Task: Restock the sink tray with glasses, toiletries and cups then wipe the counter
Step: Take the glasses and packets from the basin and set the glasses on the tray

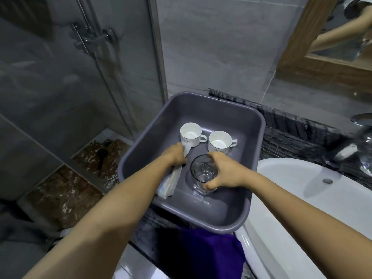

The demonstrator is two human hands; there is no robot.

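A grey plastic tray (217, 105) sits on the dark counter to the left of the sink. Two white cups stand in its far half, the left cup (190, 134) and the right cup (219, 142), handles pointing right. My right hand (223, 173) is closed around a clear drinking glass (203, 173) that stands upright in the tray's middle. My left hand (174, 157) grips several wrapped toiletry packets (169, 183) against the tray's left wall, close to the left cup.
A white sink basin (302, 188) lies right of the tray, with a chrome tap (360, 137) behind it. A purple cloth (209, 252) hangs over the counter's front edge. A glass shower screen (80, 77) stands to the left, a wood-framed mirror (314, 63) upper right.
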